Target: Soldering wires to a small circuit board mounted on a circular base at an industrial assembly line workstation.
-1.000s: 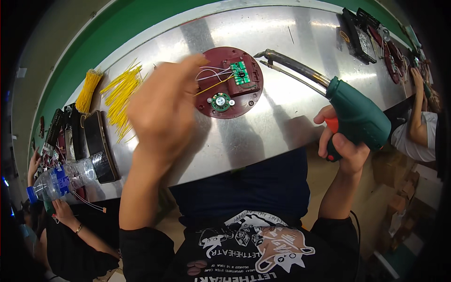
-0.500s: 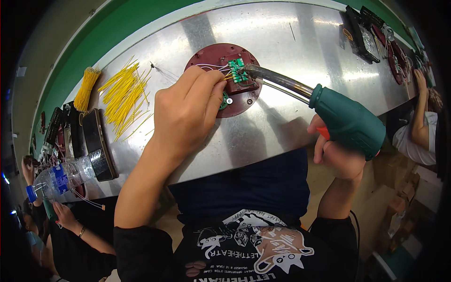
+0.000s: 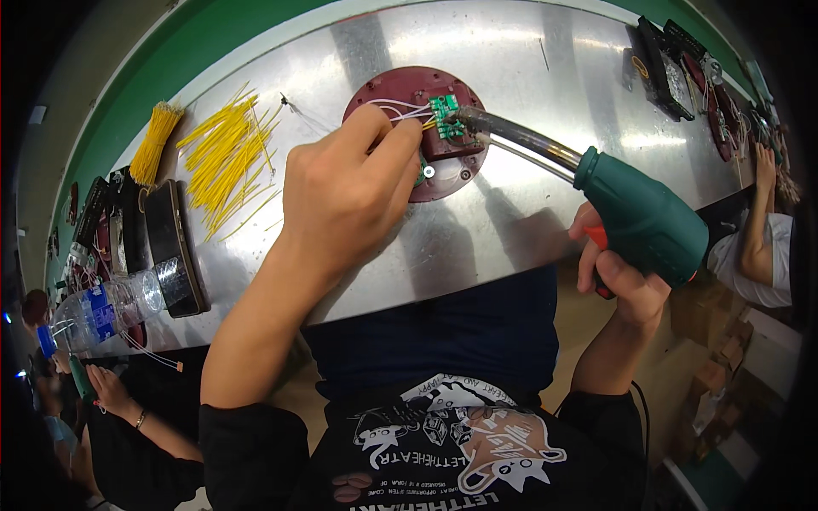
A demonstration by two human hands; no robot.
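Note:
On the metal bench lies a dark red round plate [image 3: 371, 92] with a raised block carrying a small green circuit board [image 3: 445, 106]. White wires [image 3: 400, 104] run to the board's left side. My left hand [image 3: 341, 187] is closed in a pinch beside them, and a short yellow wire [image 3: 429, 125] reaches from its fingertips to the board. In my right hand [image 3: 632, 285] is a green soldering gun [image 3: 652, 217] with a red trigger. Its dark curved tip meets the board, and a thin metal tube runs beneath the barrel. The exact contact point is partly hidden.
Loose yellow wires [image 3: 226, 166] and a yellow wire bundle [image 3: 156, 143] lie at left, near a black phone-like slab [image 3: 170, 247] and a clear plastic bottle [image 3: 128, 302]. Black and dark red parts [image 3: 665, 72] sit far right. Other people work at both sides.
The plate and board sit slightly higher and further right in view. The gun's tip stays at the board, and my left hand still pinches the yellow wire. My right fingers have shifted slightly on the handle.

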